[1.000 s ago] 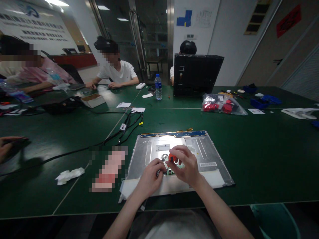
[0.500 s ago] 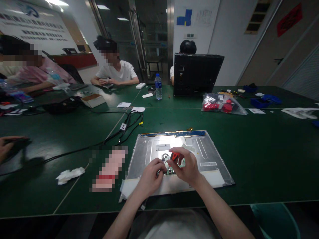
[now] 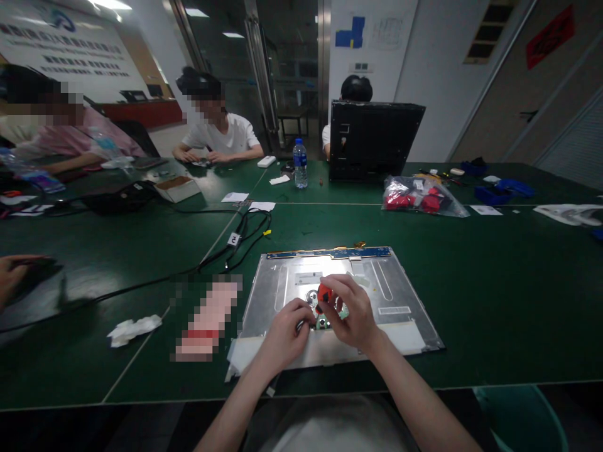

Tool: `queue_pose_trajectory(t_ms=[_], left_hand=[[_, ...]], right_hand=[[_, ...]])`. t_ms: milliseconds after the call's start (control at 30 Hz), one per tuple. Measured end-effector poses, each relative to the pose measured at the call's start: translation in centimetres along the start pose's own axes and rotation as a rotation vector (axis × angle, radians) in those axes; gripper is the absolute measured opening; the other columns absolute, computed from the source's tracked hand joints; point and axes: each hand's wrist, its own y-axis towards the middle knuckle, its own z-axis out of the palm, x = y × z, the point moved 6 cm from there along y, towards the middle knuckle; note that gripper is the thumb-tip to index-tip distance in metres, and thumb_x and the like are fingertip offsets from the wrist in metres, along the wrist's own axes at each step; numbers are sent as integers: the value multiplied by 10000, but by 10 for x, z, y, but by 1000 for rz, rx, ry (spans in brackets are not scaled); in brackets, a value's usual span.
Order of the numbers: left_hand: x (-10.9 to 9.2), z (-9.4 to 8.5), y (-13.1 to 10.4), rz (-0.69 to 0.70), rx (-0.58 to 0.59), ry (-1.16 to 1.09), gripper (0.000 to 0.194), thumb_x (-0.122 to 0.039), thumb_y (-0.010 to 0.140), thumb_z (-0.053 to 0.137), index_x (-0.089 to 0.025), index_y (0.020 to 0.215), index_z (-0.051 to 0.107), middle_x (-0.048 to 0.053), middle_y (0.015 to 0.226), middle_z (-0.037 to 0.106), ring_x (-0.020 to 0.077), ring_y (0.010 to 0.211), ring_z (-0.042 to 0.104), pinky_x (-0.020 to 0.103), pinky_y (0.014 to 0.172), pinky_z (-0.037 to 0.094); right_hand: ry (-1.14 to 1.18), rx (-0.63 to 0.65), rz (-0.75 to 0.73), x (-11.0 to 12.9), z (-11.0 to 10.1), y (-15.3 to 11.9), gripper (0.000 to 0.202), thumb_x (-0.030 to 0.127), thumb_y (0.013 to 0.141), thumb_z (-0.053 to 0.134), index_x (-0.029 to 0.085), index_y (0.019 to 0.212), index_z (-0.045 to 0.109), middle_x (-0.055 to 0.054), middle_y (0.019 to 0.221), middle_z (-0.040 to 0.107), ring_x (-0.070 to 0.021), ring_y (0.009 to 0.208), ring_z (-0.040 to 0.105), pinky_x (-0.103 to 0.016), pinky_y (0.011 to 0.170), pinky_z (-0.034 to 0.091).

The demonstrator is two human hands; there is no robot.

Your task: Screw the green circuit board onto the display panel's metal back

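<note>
A silver flat display panel (image 3: 268, 282) lies on the green table in front of me, with a blue circuit strip (image 3: 330, 253) along its far edge. On its middle sits a small green circuit board (image 3: 323, 323) with round metal parts, partly covered by my hands. My right hand (image 3: 355, 314) grips a screwdriver by its red and black handle (image 3: 325, 294), held over the board; its tip is hidden. My left hand (image 3: 288, 333) is closed at the board's left side, fingertips together. What those fingers pinch, if anything, cannot be made out.
Black cables (image 3: 188, 274) run across the table on the left, near crumpled tissue (image 3: 134, 329). Beyond the panel stand a water bottle (image 3: 300, 164), a black monitor-like case (image 3: 377, 141) and a plastic bag (image 3: 424, 196) with red items. Co-workers sit across and at the left.
The red and black handle has turned in my right hand's fingers, so a different side of it shows. My left hand stays in place on the board.
</note>
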Motion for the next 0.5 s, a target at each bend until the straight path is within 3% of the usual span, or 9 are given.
queue_pose_trajectory(t_ms=[133,300,500], left_hand=[[0,0,0,6,2,3,253,-34,736,417,-179,743,624,43,882,586,176,825,587,297,767,469],[-1,0,0,4,7,8,242,-38,739,426,-180,750,622,42,888,590,175,828,585,289,761,466],[-2,0,0,6,-2,13,262,-21,716,424,-180,748,630,37,881,598,174,831,591,292,773,473]], right_hand=[[-6,31,15,-2,2,-2,447,192,901,479,250,1341,422,-83,1049,548,-110,640,571,-271,578,515],[-48,-27,4,-4,2,-5,457,270,861,594,260,1298,460,-66,1006,511,-110,638,562,-248,522,480],[-36,-1,13,-4,5,-3,454,225,881,550,264,1318,434,-40,952,551,-99,603,526,-244,550,482]])
